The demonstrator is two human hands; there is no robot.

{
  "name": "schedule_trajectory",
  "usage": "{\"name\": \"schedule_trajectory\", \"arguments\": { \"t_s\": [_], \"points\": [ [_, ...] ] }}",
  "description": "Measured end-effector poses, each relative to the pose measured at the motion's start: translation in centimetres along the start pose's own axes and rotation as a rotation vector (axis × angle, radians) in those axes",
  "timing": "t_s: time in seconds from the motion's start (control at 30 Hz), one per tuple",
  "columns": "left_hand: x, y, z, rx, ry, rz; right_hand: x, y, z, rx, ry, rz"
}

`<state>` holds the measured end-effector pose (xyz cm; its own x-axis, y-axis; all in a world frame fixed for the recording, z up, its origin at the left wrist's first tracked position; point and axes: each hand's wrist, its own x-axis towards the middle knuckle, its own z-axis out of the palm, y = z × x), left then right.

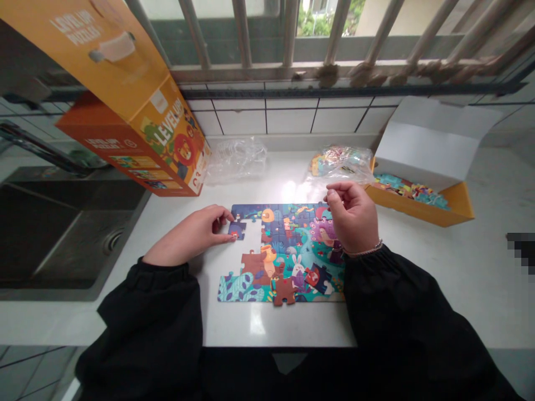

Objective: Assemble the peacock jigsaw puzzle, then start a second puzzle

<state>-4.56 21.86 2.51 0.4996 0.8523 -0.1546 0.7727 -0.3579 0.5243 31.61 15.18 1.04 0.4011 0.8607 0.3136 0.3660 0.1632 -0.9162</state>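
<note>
A partly assembled jigsaw puzzle [307, 245] with cartoon animals lies on the counter, with a gap on its left side. My left hand [209, 225] pinches a dark blue puzzle piece [237, 230] between thumb and fingers, at that gap's upper left. Over the puzzle's upper right corner hovers my right hand [355, 217], its fingers curled in and the thumb against them; no piece shows in it. Two loose pieces rest on the puzzle's lower part: a brown piece [285, 291] and a dark blue piece with a red figure [319, 278].
An orange puzzle box [146, 145] stands open at the back left, beside the sink [83, 284]. Crumpled clear plastic [238, 159] lies near it. At the back right are a bag of pieces [340, 160] and a yellow open box [455, 209] holding more pieces.
</note>
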Motion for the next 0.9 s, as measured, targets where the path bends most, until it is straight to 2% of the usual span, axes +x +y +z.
{"name": "schedule_trajectory", "arguments": {
  "t_s": [0.3,0.57,0.9],
  "points": [
    [0.13,0.02,0.09,0.031,0.038,-0.033,-0.26,-0.66,0.17,-0.003,-0.021,-0.008],
    [-0.03,0.01,0.05,0.059,0.080,0.022,-0.23,-0.77,0.17,-0.030,-0.032,-0.029],
    [0.03,0.47,-0.02,0.051,0.056,0.025,-0.34,-0.81,0.22,-0.057,-0.052,-0.037]
  ]
}}
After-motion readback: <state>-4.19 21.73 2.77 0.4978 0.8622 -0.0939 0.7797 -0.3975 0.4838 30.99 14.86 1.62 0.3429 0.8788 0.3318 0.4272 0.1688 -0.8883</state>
